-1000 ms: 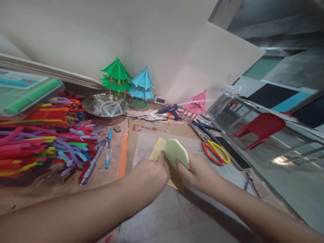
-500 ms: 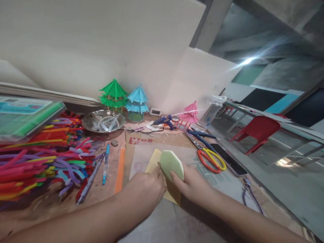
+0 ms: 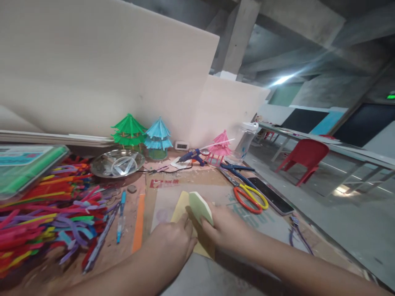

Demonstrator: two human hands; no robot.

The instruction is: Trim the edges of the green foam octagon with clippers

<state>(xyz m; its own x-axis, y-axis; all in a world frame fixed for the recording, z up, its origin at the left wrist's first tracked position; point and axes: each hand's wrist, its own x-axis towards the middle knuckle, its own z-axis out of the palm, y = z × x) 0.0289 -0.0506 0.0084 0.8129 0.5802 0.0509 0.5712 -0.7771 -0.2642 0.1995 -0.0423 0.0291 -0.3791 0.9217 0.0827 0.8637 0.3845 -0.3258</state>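
Note:
My right hand (image 3: 226, 226) grips a pale green, flat-faced block with a white edge (image 3: 200, 206), thumb on its green face. The block is tilted up on edge over a yellow sheet (image 3: 178, 206), whose upper left part and lower corner show. My left hand (image 3: 174, 238) rests on that sheet left of the block, its fingers curled in and the index finger pointing forward. Whatever may lie inside those curled fingers is hidden. Below the yellow sheet lies a whitish translucent sheet with faint green print (image 3: 251, 218).
Pipe cleaners (image 3: 52, 213), a pen (image 3: 121, 218) and an orange strip (image 3: 138, 222) lie left. Scissors (image 3: 251, 199), a phone (image 3: 271, 195) and small pliers (image 3: 295, 226) lie right. Behind are a metal plate (image 3: 95, 166), a glue gun (image 3: 191, 156) and small paper-roofed towers (image 3: 159, 135).
The block has turned more edge-on, so less of its green face shows. Both hands remain at the yellow sheet. My view has tilted up and shifted right.

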